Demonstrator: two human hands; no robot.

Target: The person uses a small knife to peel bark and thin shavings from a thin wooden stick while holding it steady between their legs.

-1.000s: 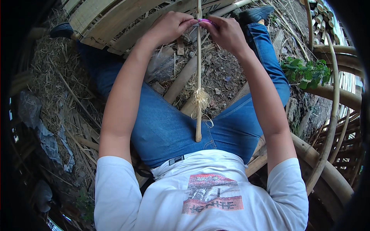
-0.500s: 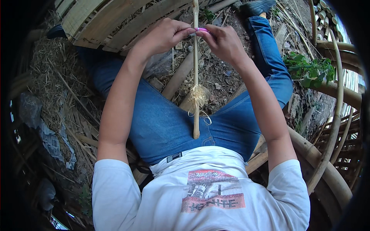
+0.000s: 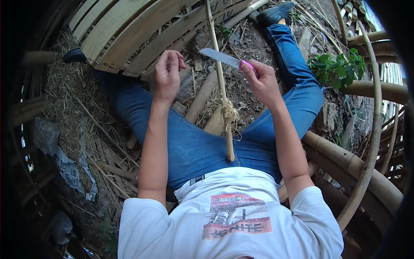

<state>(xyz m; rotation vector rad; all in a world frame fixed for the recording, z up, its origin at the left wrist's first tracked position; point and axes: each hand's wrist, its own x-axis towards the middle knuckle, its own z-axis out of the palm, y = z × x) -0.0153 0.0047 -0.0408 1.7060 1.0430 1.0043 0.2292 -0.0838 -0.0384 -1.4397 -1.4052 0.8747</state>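
A knife (image 3: 224, 57) with a pink handle is being held in the right hand (image 3: 261, 80), which is closed around the handle, and its blade is pointing to the person's left. The left hand (image 3: 166, 73) is being kept loosely curled and apart from the right one; nothing can be seen in it. Between both hands a thin bamboo strip (image 3: 220, 82) is standing upright, its lower end resting on the lap between the legs in blue jeans (image 3: 194, 146). A bamboo slat panel (image 3: 138, 30) is lying behind it.
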